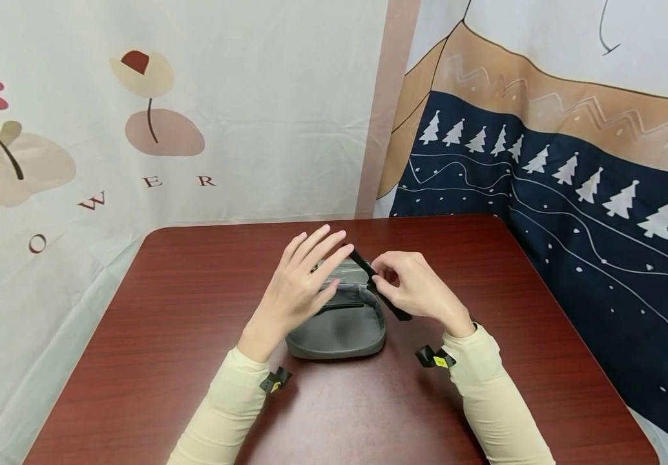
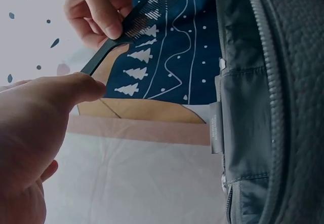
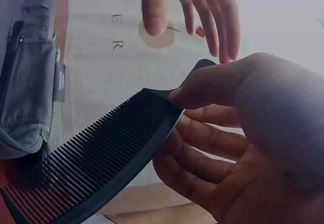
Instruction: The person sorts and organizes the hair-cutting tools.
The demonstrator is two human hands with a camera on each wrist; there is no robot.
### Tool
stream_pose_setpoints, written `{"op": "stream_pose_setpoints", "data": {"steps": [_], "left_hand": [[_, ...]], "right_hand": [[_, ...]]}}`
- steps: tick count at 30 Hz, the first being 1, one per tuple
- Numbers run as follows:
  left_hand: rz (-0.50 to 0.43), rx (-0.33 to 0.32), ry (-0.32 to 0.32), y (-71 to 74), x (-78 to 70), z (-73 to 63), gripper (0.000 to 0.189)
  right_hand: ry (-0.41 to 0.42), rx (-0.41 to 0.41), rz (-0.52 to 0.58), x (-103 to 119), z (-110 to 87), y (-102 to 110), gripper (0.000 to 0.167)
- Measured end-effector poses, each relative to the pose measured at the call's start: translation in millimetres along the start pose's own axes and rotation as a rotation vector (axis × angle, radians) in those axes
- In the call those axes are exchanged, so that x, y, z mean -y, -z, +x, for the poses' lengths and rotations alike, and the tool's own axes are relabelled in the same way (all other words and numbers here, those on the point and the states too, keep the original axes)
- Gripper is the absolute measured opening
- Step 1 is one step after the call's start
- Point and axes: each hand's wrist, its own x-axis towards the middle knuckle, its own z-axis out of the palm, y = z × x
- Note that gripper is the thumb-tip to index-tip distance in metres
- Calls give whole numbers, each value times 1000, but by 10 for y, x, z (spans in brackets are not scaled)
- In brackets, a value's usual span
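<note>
My right hand [image 1: 418, 284] pinches a black comb [image 3: 116, 148] between thumb and fingers where its handle meets the teeth. The comb slants over the right side of a grey zippered pouch [image 1: 336, 332], teeth end down towards me and handle end up. My left hand [image 1: 302, 278] is held above the pouch's left side with fingers extended, its fingertips close to the handle end. Unzipped, the pouch shows a grey lining with pockets [image 2: 248, 122] and a small tag [image 2: 216, 127]. A slim black item [image 3: 11, 57] lies inside it.
The pouch stands on a reddish-brown table [image 1: 183, 336]. Behind it hangs a pale curtain [image 1: 276, 77] with flower prints, and a navy cloth [image 1: 543, 213] with white trees hangs along the right. Small black cameras are strapped to both wrists.
</note>
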Motion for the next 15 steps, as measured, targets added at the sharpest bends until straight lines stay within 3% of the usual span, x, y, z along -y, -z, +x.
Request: {"op": "stream_pose_setpoints", "data": {"steps": [10, 15], "left_hand": [[78, 57, -64, -65, -26, -32, 63], [47, 55, -91, -95, -38, -31, 52]], "right_hand": [[35, 60, 9, -18, -4, -9, 15], [49, 106, 21, -30, -8, -14, 14]]}}
